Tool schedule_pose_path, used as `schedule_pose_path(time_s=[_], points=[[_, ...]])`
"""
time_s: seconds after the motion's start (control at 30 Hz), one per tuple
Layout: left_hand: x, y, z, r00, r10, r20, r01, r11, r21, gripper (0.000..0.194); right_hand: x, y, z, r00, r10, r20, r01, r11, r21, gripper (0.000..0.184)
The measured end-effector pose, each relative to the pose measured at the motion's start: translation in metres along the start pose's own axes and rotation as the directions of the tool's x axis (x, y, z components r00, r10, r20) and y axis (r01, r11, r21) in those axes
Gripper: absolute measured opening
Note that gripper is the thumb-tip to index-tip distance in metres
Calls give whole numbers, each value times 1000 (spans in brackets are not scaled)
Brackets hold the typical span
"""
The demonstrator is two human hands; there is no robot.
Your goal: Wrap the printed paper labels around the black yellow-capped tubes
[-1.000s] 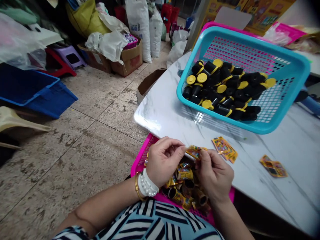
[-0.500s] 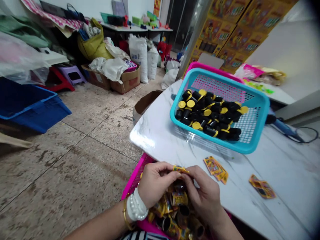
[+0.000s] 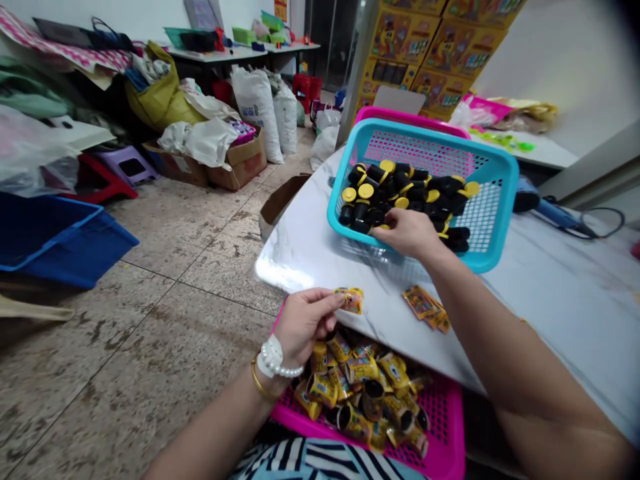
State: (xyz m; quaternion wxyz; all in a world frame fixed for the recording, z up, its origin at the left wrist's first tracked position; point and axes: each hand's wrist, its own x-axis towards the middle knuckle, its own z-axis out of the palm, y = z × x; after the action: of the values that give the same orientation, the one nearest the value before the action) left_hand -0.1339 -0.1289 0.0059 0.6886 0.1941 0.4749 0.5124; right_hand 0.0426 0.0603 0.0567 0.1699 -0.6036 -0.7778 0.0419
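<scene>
My left hand pinches a small yellow printed film label between thumb and fingers, over the table edge. Inside the turquoise basket, my right hand has its fingers closed on a black container with a yellow lid; most of it is hidden by the fingers. Several similar black containers lie jumbled around it. Below my hands, a pink basket holds several containers wrapped in yellow printed film. A small fan of flat labels rests on the table under my right forearm.
The white marbled table carries the turquoise basket. A blue corded tool lies to its right. Printed cartons are stacked behind. On the floor at left are a blue crate, an open cardboard box and white sacks.
My right hand has left the label and reached forward into the turquoise basket. My left hand keeps the label, now opened flatter. The pink basket's contents are more exposed, and the view has shifted.
</scene>
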Motion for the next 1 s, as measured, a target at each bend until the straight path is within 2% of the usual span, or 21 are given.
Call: schedule_pose_path(time_s=[0.07,0.13,0.2,0.23,0.3,0.37,0.47,0.57,0.7,0.83,1.0], points=[[3,0,-2,1000,-22,-15,21,998,-63,36,-9,4,-13,999,10,-51,-7,998,57,28],[5,0,-5,999,-43,-32,39,993,-115,34,-31,9,-29,995,19,-97,-10,995,94,30],[6,0,-5,997,-80,-19,76,986,-151,29,-60,13,-42,997,-22,-72,37,977,211,28],[7,0,-4,995,-98,-2,96,981,-166,27,-76,15,-45,998,-61,-25,66,941,331,28],[8,0,-1,991,-126,35,131,971,-200,24,-106,15,-43,990,-117,76,34,733,680,29],[9,0,2,989,-132,63,143,963,-228,24,-130,13,-33,981,-120,153,-64,544,837,31],[10,1,7,989,-123,78,138,963,-230,27,-148,7,-18,970,-96,225,-156,462,873,32],[9,-1,9,990,-112,84,127,970,-208,30,-150,2,-12,972,-75,221,-160,474,866,30],[9,-6,10,993,-84,79,99,975,-200,34,-151,2,-13,991,-19,130,-95,577,811,31],[10,-9,10,994,-72,82,87,977,-193,36,-159,-1,-15,999,-54,-10,46,717,695,33],[9,-8,11,993,-70,92,93,957,-275,32,-171,-8,-12,989,-110,-99,148,761,632,33]])
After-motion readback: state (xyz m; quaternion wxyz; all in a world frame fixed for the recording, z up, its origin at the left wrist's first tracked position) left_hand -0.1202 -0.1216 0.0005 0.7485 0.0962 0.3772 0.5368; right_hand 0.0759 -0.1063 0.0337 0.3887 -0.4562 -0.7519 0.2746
